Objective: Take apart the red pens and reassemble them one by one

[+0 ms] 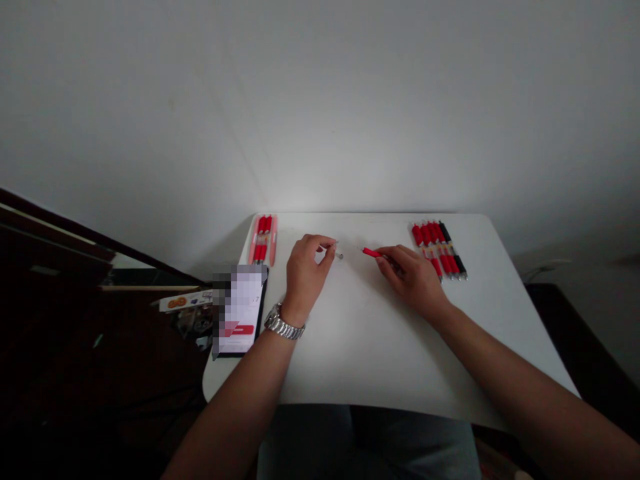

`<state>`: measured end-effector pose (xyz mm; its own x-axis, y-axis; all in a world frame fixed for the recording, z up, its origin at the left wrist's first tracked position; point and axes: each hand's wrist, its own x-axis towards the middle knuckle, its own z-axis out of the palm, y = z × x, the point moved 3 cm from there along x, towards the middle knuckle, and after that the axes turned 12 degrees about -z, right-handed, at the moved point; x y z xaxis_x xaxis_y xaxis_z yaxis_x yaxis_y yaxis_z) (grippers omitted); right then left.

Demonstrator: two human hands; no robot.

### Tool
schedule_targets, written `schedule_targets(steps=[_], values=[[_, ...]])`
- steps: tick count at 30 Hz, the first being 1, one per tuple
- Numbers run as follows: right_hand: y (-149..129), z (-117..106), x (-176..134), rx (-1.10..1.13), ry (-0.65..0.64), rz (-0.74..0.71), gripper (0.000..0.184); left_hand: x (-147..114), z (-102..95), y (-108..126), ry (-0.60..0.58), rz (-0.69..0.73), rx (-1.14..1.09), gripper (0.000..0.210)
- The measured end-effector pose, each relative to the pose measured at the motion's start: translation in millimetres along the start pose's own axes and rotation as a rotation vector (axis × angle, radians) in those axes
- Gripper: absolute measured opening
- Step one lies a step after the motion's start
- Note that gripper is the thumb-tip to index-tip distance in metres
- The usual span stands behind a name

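While the left hand (307, 265) pinches a small clear part (340, 256) and the right hand (416, 273) grips a red pen piece (371, 253), both apart above the white table (350, 360), a light, steady hold should keep their ends in line

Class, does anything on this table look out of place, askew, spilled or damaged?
Nothing looks spilled. One black pen ends a row of otherwise red pens, so its colour stands out. The phone seems to jut past the left edge of the table, though pixelation hides part of it.
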<state>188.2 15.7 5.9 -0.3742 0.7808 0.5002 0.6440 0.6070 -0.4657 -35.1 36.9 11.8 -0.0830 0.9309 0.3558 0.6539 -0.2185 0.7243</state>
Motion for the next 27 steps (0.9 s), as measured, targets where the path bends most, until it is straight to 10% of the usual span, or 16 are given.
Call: schedule_targets(steps=[27], values=[[-0.3,-0.7,1.4,0.009,-0.009,-0.014,0.027,-4.3,4.1,-3.7,-0.105,-0.027,0.145,0.016]])
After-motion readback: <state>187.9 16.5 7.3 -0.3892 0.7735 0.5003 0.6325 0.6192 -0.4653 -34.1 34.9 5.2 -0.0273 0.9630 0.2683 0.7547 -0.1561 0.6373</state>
